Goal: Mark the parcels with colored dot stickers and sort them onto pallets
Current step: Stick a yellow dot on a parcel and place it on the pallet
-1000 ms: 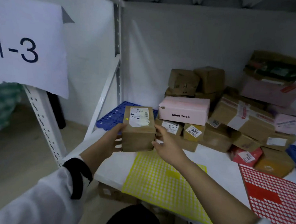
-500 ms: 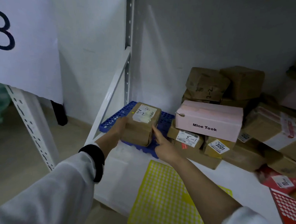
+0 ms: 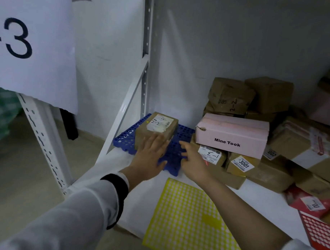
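Hidden: my view of the brown parcel (image 3: pixel 156 128) is partly blocked, because the left hand (image 3: pixel 150 156) covers most of its near side.
Cut off: the paper sign (image 3: pixel 32 45) on the far left shows only "-3". The red sticker sheet (image 3: pixel 319 233) runs off the right edge, and the yellow sticker sheet (image 3: pixel 187 219) runs off the bottom.
Hard to read: the handwriting on the parcel's white label faces away from me, so I won't call it. There's a tiny yellow dot (image 3: pixel 147 122) at the label's left corner.
Parcel: it's sitting flat on the blue pallet (image 3: pixel 182 142), far left on the white shelf, just right of the shelf post (image 3: pixel 146 49).
Left hand: fingers straight and spread, laid flat against the parcel's near side, touching it and not wrapped round it.
Right hand (image 3: pixel 193 159): fingers loose and apart, holding nothing, over the pallet just right of the parcel with a gap between them. I can't tell whether the fingertips touch the pallet.
Pallet: its right end disappears behind the pink box (image 3: pixel 233 134) and the brown boxes under it.
Sheets: the yellow one lies near, between my two forearms, and the red one lies near right.
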